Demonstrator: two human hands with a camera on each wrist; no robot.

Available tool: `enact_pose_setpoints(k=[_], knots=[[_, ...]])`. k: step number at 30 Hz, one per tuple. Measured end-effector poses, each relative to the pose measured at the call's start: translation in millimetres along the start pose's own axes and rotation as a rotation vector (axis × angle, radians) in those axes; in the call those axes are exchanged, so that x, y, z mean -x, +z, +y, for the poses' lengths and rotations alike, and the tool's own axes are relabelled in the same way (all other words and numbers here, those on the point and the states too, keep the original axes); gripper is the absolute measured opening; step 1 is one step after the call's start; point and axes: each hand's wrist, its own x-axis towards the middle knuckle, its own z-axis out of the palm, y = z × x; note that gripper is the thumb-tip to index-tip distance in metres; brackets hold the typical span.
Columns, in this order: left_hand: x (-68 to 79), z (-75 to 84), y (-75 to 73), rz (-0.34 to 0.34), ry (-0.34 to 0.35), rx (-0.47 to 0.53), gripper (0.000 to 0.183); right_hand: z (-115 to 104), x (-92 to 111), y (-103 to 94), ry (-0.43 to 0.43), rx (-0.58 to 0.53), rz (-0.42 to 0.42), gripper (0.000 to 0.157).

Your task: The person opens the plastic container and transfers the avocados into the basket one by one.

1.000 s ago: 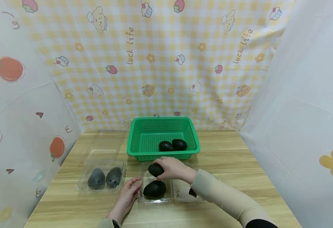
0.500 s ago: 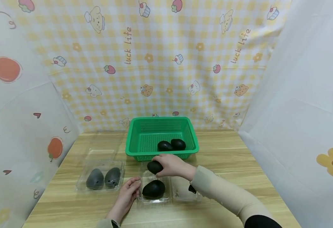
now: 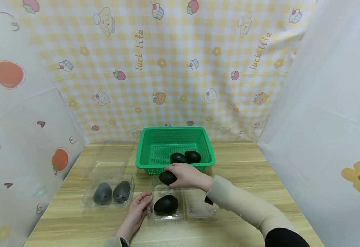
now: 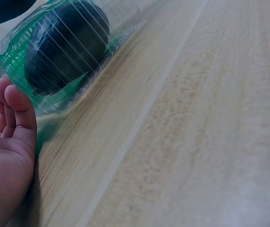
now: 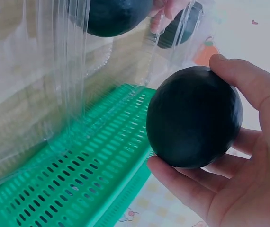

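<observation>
Left grip is pinching the box at its 9 o'clock edge, box avocado lying inside. Right grip has its fingers round the held avocado, off the box's 12 o'clock end. It's crept toward 12 over the last second, so the gap between those two is wider now. Clear tray at 3, partly blocked by the sleeve. Other box at 9, grey pair inside. Basket at 12: two more, its near rim between them and the held one.
</observation>
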Motion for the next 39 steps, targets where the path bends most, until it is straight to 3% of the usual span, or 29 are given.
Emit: enact_pose_setpoints(k=[22, 32, 39], knots=[[0.3, 4.1, 1.2, -0.022, -0.001, -0.032, 0.028, 3.9, -13.2, -18.7, 0.015, -0.038, 0.019, 0.057], [2.1, 2.6, 1.0, -0.029, 0.019, -0.009, 0.02, 4.0, -23.2, -24.5, 0.039, -0.061, 0.023, 0.056], [2.7, 3.0, 0.6, -0.026, 0.011, -0.023, 0.027, 3.0, -29.1, -28.6, 0.054, -0.098, 0.026, 0.058]])
